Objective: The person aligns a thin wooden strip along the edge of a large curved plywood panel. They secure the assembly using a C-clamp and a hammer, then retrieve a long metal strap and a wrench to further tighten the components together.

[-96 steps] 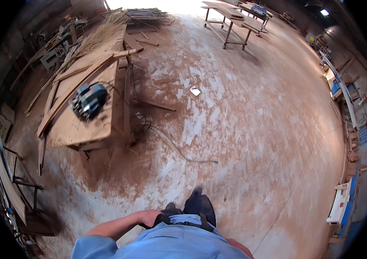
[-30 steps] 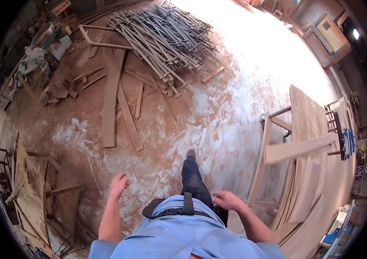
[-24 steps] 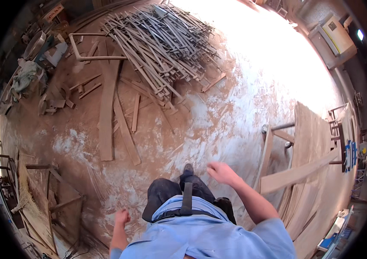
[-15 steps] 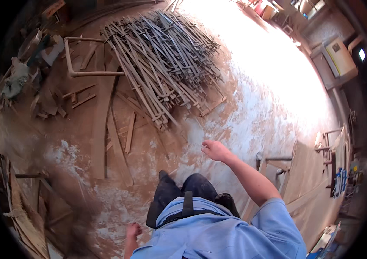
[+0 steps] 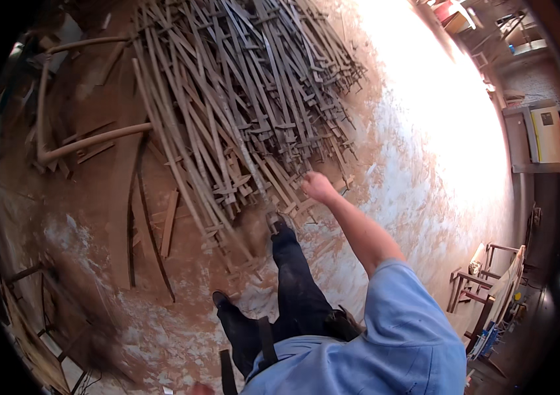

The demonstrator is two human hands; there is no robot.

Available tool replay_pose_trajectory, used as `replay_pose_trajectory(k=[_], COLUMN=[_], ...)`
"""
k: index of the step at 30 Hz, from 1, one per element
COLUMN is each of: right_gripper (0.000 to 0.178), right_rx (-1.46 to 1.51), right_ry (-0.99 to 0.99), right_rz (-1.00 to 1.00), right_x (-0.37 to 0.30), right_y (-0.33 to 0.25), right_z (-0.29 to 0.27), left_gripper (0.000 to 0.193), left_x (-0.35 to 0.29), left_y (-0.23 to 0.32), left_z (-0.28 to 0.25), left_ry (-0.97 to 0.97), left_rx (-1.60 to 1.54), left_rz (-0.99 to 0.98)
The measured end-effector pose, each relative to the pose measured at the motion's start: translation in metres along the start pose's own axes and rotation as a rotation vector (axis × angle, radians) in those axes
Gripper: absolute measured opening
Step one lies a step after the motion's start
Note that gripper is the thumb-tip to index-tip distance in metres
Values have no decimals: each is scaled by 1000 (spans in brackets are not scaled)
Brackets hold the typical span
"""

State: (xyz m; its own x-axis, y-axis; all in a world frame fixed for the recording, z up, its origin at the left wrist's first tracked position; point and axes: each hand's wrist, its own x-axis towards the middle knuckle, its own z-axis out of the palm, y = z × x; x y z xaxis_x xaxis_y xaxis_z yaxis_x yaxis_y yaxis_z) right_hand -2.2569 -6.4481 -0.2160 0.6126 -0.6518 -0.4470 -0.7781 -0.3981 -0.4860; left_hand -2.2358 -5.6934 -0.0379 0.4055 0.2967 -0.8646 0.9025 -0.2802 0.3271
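My right arm reaches forward, and my right hand [image 5: 318, 187] appears just over the near right end of a large heap of long bar clamps [image 5: 240, 99]. Its fingers are loosely curled, with nothing visible in them; I cannot make out any contact with the heap. The clamps are grey-brown metal bars with short crosspieces, lying on the floor mostly lengthwise away from me. Only a blurred bit of my left hand [image 5: 200, 389] shows at the bottom edge, its fingers hidden. My right foot [image 5: 275, 222] is forward, close to the heap's near edge.
A bent pipe frame [image 5: 96, 135] stands left of the heap. Long wooden boards [image 5: 122, 217] and a short strip [image 5: 169, 222] lie on the dusty floor. Wooden racks [image 5: 484, 276] stand at the right, a pale cabinet [image 5: 543, 137] farther off. Bright light washes over the far right floor.
I have stepped forward, so the clamp heap is nearer and larger. My right hand has come over its near edge, its fingers more curled. My left hand has dropped almost out of view.
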Motion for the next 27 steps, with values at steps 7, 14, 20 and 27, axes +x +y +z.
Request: replay_pose_trajectory(k=[7, 14, 20, 27], right_gripper=[35, 59, 64, 62], right_rx=[24, -39, -144, 17], right_ry=[66, 106, 181, 237], right_rz=[176, 241, 322, 454], right_x=[184, 287, 338, 367], right_y=[76, 79, 65, 85], right_z=[-21, -12, -1, -9], left_gripper=[40, 40, 40, 40], left_x=[-33, -25, -33, -43], left_y=[7, 35, 33, 29], left_z=[113, 182, 197, 198], left_ry=[146, 192, 221, 250], left_rx=[82, 77, 87, 93], left_rz=[-364, -453, -519, -578])
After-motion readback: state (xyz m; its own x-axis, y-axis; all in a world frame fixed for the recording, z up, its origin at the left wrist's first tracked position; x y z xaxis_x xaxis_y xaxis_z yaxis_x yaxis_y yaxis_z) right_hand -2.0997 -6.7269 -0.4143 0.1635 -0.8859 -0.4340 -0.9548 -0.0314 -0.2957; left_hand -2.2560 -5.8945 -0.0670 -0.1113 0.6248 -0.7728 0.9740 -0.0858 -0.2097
